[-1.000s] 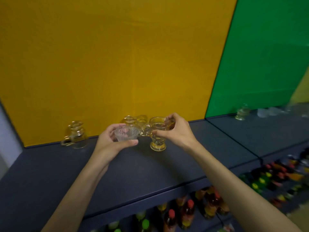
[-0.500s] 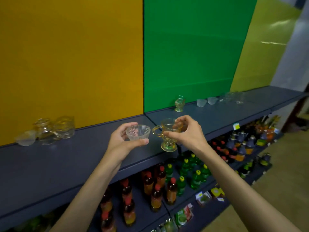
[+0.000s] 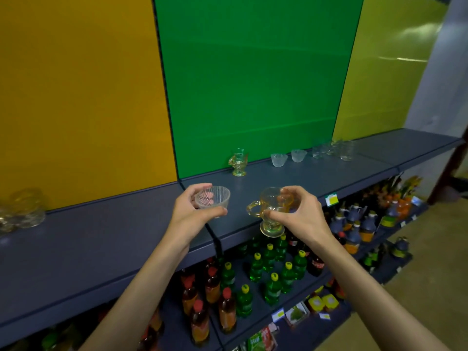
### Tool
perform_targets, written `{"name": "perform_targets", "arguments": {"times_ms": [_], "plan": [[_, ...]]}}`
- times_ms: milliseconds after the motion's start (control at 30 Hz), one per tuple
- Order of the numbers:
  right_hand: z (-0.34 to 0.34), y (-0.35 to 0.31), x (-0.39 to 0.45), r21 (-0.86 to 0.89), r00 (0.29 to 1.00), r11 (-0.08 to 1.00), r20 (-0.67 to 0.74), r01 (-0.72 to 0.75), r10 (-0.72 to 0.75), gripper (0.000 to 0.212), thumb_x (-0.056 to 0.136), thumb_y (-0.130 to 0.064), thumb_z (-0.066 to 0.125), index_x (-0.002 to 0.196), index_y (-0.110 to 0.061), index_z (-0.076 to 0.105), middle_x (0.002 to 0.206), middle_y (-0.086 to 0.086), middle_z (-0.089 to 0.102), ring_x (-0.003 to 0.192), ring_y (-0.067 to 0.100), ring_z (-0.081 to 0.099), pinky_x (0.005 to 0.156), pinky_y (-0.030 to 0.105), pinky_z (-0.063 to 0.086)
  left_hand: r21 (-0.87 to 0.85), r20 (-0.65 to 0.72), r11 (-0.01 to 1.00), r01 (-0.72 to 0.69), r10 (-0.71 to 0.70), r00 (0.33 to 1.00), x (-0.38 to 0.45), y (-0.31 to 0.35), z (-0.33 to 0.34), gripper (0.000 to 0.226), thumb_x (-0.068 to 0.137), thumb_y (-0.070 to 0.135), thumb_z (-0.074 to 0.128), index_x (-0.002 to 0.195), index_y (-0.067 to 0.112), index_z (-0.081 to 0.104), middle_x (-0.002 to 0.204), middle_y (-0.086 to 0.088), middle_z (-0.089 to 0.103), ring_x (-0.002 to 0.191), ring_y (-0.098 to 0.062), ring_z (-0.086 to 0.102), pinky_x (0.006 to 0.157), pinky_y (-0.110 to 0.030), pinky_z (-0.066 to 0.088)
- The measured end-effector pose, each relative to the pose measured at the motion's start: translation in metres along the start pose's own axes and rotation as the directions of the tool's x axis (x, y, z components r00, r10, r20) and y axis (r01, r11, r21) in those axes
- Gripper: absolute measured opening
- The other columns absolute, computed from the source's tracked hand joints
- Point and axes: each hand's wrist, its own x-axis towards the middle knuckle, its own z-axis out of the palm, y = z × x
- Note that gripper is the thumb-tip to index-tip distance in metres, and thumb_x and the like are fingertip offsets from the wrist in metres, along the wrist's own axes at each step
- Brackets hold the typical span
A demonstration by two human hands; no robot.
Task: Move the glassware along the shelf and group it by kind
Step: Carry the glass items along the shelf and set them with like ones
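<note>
My left hand [image 3: 188, 212] grips a small ribbed clear glass bowl [image 3: 212, 198], held in the air over the dark shelf [image 3: 106, 239]. My right hand [image 3: 300, 214] grips an amber footed glass cup with a handle [image 3: 269, 211] by its rim, above the shelf's front edge. A matching footed cup [image 3: 238, 162] stands by the green panel. Two ribbed bowls [image 3: 279, 159] [image 3: 298, 155] stand to its right. Several clear glasses [image 3: 331, 148] sit farther right. More glassware [image 3: 21, 211] is blurred at the far left.
Yellow, green and lime panels back the shelf. Lower shelves hold green bottles [image 3: 272, 269] and red-capped bottles [image 3: 202, 305]. Dark jugs [image 3: 354, 229] stand to the right. A yellow price tag [image 3: 331, 200] hangs on the shelf edge. Bare shelf lies between the glass groups.
Both hands have carried the bowl and the footed cup rightward along the shelf, from the yellow panel to the green one. The left glass group has fallen behind.
</note>
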Motion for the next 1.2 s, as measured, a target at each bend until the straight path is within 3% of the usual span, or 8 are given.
{"name": "perform_targets", "arguments": {"times_ms": [100, 267, 467, 567, 767, 900, 1067, 1200], "plan": [[-0.006, 0.019, 0.034, 0.003, 1.0, 1.0, 0.02, 0.016, -0.016, 0.073, 0.051, -0.05, 0.089, 0.115, -0.029, 0.063, 0.101, -0.014, 0.07, 0.102, 0.009, 0.065, 0.095, 0.04, 0.053, 0.016, -0.051, 1.0, 0.004, -0.003, 0.999, 0.027, -0.013, 0.021, 0.062, 0.06, 0.001, 0.091, 0.114, 0.023, 0.068, 0.113, -0.002, 0.07, 0.105, -0.018, 0.067, 0.082, -0.029, 0.055], [-0.002, 0.048, 0.1, -0.011, 0.997, 1.0, 0.081, 0.015, -0.014, 0.076, 0.046, -0.055, 0.09, 0.113, -0.03, 0.063, 0.099, -0.014, 0.07, 0.1, 0.007, 0.065, 0.095, 0.04, 0.053, 0.046, -0.166, 0.999, 0.015, -0.007, 0.986, 0.074, -0.034, 0.047, 0.064, 0.059, 0.005, 0.092, 0.116, 0.023, 0.067, 0.114, 0.003, 0.068, 0.105, -0.016, 0.066, 0.093, -0.038, 0.056], [0.019, 0.067, 0.171, 0.011, 0.978, 1.0, 0.208, 0.013, -0.015, 0.078, 0.041, -0.059, 0.088, 0.11, -0.032, 0.062, 0.1, -0.014, 0.07, 0.101, 0.009, 0.065, 0.094, 0.041, 0.054, 0.044, -0.26, 0.998, 0.043, -0.03, 0.965, 0.112, -0.045, 0.07, 0.066, 0.061, 0.005, 0.091, 0.12, 0.022, 0.066, 0.111, 0.006, 0.066, 0.098, -0.006, 0.063, 0.078, -0.022, 0.05], [0.034, 0.069, 0.197, 0.041, 0.967, 0.999, 0.252, 0.022, -0.032, 0.071, 0.049, -0.048, 0.093, 0.109, -0.031, 0.061, 0.099, -0.013, 0.07, 0.098, 0.008, 0.065, 0.094, 0.041, 0.054, 0.075, -0.288, 0.995, 0.073, -0.048, 0.956, 0.124, -0.045, 0.074, 0.067, 0.061, 0.004, 0.091, 0.12, 0.022, 0.065, 0.111, 0.008, 0.065, 0.098, -0.006, 0.063, 0.077, -0.022, 0.049], [0.064, 0.074, 0.234, 0.104, 0.948, 0.995, 0.316, 0.001, -0.034, 0.082, 0.033, -0.062, 0.086, 0.104, -0.031, 0.063, 0.097, -0.014, 0.071, 0.095, 0.008, 0.067, 0.092, 0.042, 0.056, 0.17, -0.301, 0.978, 0.121, -0.066, 0.952, 0.129, -0.039, 0.073, 0.068, 0.058, 0.005, 0.093, 0.117, 0.024, 0.065, 0.111, 0.006, 0.066, 0.1, -0.007, 0.063, 0.074, -0.019, 0.048], [0.078, 0.082, 0.25, 0.094, 0.927, 0.995, 0.367, 0.046, -0.078, 0.078, 0.041, -0.053, 0.092, 0.109, -0.027, 0.065, 0.098, -0.013, 0.071, 0.093, 0.008, 0.067, 0.09, 0.04, 0.056, 0.252, -0.329, 0.959, 0.131, -0.043, 0.943, 0.129, -0.037, 0.076, 0.069, 0.054, 0.009, 0.095, 0.113, 0.029, 0.066, 0.11, 0.007, 0.069, 0.101, -0.01, 0.066, 0.079, -0.021, 0.05], [0.087, 0.09, 0.267, 0.111, 0.911, 0.991, 0.396, 0.074, -0.112, 0.073, 0.048, -0.045, 0.095, 0.111, -0.025, 0.064, 0.101, -0.011, 0.071, 0.096, 0.01, 0.066, 0.093, 0.038, 0.054, 0.282, -0.483, 0.949, 0.141, 0.014, 0.876, 0.126, -0.032, 0.089, 0.069, 0.057, 0.015, 0.096, 0.118, 0.022, 0.064, 0.113, 0.003, 0.068, 0.103, -0.013, 0.065, 0.084, -0.027, 0.054], [0.084, 0.094, 0.287, 0.108, 0.865, 0.989, 0.48, 0.105, -0.144, 0.071, 0.053, -0.045, 0.093, 0.113, -0.025, 0.06, 0.105, -0.01, 0.069, 0.1, 0.013, 0.065, 0.094, 0.04, 0.053, 0.303, -0.586, 0.941, 0.148, 0.062, 0.808, 0.125, -0.024, 0.101, 0.069, 0.06, 0.014, 0.094, 0.122, 0.019, 0.064, 0.115, 0.002, 0.066, 0.105, -0.014, 0.063, 0.082, -0.021, 0.05]]}}
